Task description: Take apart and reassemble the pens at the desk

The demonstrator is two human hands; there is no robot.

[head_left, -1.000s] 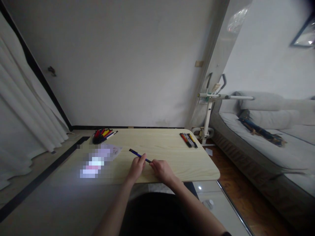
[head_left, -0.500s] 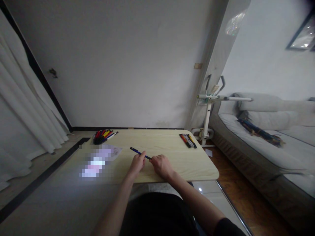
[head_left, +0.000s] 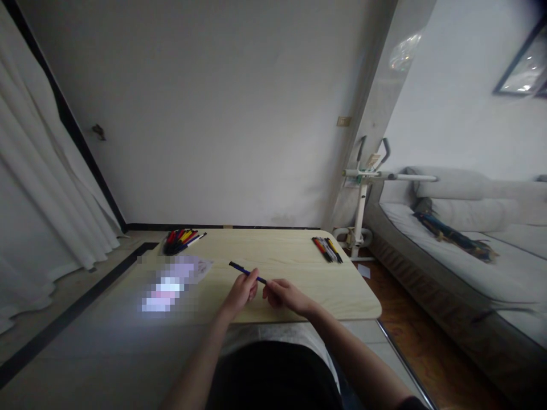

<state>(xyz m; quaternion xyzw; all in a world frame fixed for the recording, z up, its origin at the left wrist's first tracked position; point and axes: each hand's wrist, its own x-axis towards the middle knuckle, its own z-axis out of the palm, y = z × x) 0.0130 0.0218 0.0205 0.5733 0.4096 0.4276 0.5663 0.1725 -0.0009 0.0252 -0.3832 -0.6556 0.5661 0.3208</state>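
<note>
A slim blue pen [head_left: 239, 268] with a dark end is held between my two hands above the near middle of the table [head_left: 273, 250]. My left hand [head_left: 245, 287] is closed around its middle, with the thumb along the barrel. At the right end, my right hand [head_left: 284, 294] pinches the pen's tip between thumb and fingers. The dark end points up and to the left. Over at the far left lies a pile of mixed pens [head_left: 182, 240] in red, yellow, black, blue and white. Toward the far right corner, several pens [head_left: 327, 249] lie side by side.
A blurred-out bright patch [head_left: 168, 285] covers the table's left side, beside a thin clear sheet [head_left: 203, 270]. Beyond the table stand a wall [head_left: 213, 114] and a white exercise machine [head_left: 361, 210]. A grey sofa [head_left: 461, 256] is on the right, a white curtain [head_left: 47, 171] on the left.
The view has tilted slightly. My right hand has turned, its fingers now pinching the pen's end rather than covering it from above. The pen stays in both hands.
</note>
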